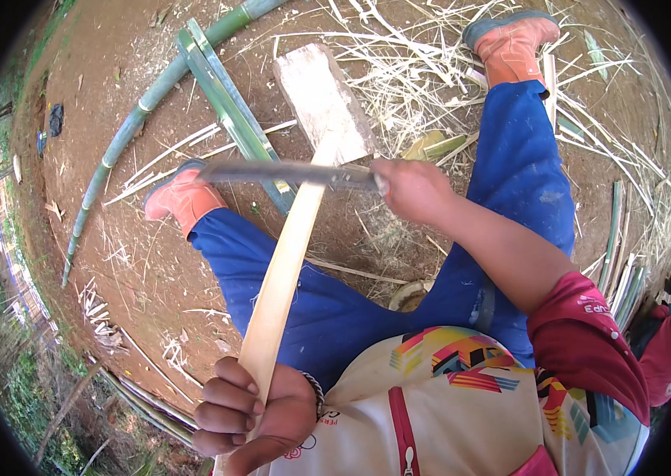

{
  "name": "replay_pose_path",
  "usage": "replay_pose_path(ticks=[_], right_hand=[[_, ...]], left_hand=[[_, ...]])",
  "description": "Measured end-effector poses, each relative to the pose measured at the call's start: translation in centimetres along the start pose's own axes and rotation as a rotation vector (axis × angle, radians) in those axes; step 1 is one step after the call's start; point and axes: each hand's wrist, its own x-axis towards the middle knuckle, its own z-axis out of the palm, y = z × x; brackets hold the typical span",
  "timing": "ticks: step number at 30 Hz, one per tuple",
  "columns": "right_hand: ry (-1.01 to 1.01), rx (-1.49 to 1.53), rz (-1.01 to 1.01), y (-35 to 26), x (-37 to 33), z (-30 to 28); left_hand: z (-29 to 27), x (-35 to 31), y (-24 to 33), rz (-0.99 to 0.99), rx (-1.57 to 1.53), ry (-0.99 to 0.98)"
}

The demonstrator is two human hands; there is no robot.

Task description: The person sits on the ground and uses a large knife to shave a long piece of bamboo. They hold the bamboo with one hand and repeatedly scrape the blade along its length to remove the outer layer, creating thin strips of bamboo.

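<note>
A long pale bamboo strip runs from my left hand up to a wooden block on the ground. The fingers of my left hand are wrapped round its near end, close to my body. My right hand grips the handle of a machete, whose long dark blade points left. The blade crosses over the strip near the strip's far end and is slightly blurred. Whether its edge touches the strip I cannot tell. The strip's tip rests at the near part of the block.
Beyond the block lie heaps of thin shavings. A long green bamboo pole curves along the left, with split green bamboo pieces beside it. My legs in blue trousers spread either side. More strips lie at right, near another person's sleeve.
</note>
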Motion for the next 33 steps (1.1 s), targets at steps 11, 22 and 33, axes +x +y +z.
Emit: replay_pose_path(ticks=[11, 22, 33], right_hand=[[-0.289, 0.027, 0.222, -0.7, 1.3, -1.7], [-0.077, 0.121, 0.226, 1.6, 1.0, -0.2], [-0.113, 0.048, 0.284, 3.1, 1.5, 0.0]], left_hand=[[0.5, 0.0, -0.1, 0.023, 0.006, -0.023], [0.2, 0.3, -0.4, 0.029, -0.034, -0.067], [0.1, 0.1, -0.3, 0.030, 0.012, -0.047]])
